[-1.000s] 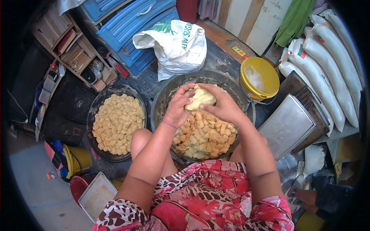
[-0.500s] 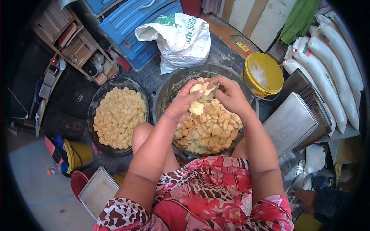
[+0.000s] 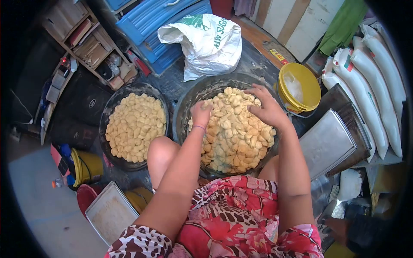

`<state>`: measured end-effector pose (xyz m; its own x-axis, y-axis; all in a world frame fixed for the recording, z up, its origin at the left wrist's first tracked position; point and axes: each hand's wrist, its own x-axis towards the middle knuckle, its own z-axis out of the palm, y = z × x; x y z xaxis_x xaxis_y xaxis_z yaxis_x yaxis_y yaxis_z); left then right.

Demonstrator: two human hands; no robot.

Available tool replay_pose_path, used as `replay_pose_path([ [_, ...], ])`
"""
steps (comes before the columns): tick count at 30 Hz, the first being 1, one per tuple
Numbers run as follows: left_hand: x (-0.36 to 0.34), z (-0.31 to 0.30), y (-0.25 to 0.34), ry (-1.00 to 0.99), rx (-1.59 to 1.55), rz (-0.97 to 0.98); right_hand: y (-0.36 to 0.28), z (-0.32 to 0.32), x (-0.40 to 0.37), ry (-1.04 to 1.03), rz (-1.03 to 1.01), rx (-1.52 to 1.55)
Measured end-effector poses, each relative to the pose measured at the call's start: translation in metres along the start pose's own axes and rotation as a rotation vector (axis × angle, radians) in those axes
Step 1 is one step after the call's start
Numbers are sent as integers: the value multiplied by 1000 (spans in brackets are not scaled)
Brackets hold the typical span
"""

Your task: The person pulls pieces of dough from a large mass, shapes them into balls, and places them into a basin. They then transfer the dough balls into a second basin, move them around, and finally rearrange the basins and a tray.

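A wide dark basin in front of me holds a heap of pale, lumpy dough pieces, some lighter and some browner. My left hand is closed in a fist over the left side of this heap, and a bit of pale dough shows at the top of its fingers. Over the right side of the heap, my right hand is spread with fingers apart, its fingertips close above the dough and nothing in its grasp. To the left stands a second, smaller dark basin, full of similar dough pieces.
Behind the basin sits a white raw sugar sack. A yellow bucket stands at its right, near flat metal trays and stacked white sacks. Blue plastic drawers are at the back; another yellow bucket is at left.
My hands were together over the basin, holding a torn lump of dough. Now they are apart, the left moved left and lower, the right opened, and the large lump is gone from them.
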<state>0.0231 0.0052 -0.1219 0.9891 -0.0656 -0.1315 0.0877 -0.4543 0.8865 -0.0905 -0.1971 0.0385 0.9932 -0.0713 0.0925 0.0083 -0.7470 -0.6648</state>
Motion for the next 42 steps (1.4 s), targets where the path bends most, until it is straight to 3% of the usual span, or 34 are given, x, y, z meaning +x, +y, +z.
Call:
replay_pose_path([
  [2, 0, 10, -40, 91, 227, -236, 6, 6, 5, -89, 18, 28],
  [3, 4, 19, -64, 102, 222, -244, 10, 10, 7, -99, 8, 27],
  [5, 19, 45, -115, 238, -186, -691, 18, 17, 11, -65, 11, -34],
  [6, 24, 59, -144, 250, -197, -695, 20, 19, 11, -73, -3, -39],
  [8, 38, 82, -187, 320, -688, -842, 23, 22, 11, -203, 98, -141],
  [9, 35, 74, -160, 316, -693, -835, 24, 21, 13, -196, 96, -147],
  [11, 5, 41, -82, 479, -647, -1019, 22, 18, 9, -250, 113, -252],
  [12, 15, 47, -107, 463, -636, -1032, 25, 16, 8, -255, 135, -255],
  [14, 34, 54, -172, 329, -1062, -778, 27, 13, 7, -299, 157, -165],
  [15, 45, 60, -180, 403, -977, -934, 26, 12, 8, -325, 168, -177],
  [16, 54, 66, -188, 406, -971, -957, 27, 13, 8, -343, 180, -177],
  [18, 70, 84, -202, 505, -670, -1015, 32, 13, 12, -373, 175, -168],
  [19, 74, 94, -209, 568, -264, -1028, 35, 15, 13, -370, 183, -176],
  [20, 74, 105, -215, 569, -266, -1043, 37, 16, 15, -384, 184, -181],
  [22, 71, 130, -207, 723, 177, -992, 37, 18, 22, -387, 211, -177],
  [24, 68, 134, -199, 716, 321, -992, 38, 22, 27, -404, 200, -162],
  [26, 65, 120, -170, 600, 233, -1039, 36, 22, 31, -417, 185, -151],
  [28, 65, 120, -185, 665, 305, -1043, 32, 24, 34, -422, 188, -148],
  [30, 60, 116, -196, 809, -433, -847, 31, 24, 37, -425, 171, -149],
  [34, 67, 101, -203, 624, -283, -1007, 31, 25, 38, -412, 161, -144],
  [36, 67, 101, -181, 675, -168, -884, 30, 27, 38, -414, 156, -131],
  [37, 73, 106, -198, 624, 70, -716, 30, 28, 39, -412, 146, -125],
  [38, 77, 114, -214, 627, 62, -719, 31, 28, 40, -415, 141, -132],
  [40, 81, 114, -214, 305, -670, -431, 32, 30, 39, -418, 157, -102],
  [42, 87, 113, -209, 369, -679, -471, 31, 30, 39, -416, 176, -119],
])
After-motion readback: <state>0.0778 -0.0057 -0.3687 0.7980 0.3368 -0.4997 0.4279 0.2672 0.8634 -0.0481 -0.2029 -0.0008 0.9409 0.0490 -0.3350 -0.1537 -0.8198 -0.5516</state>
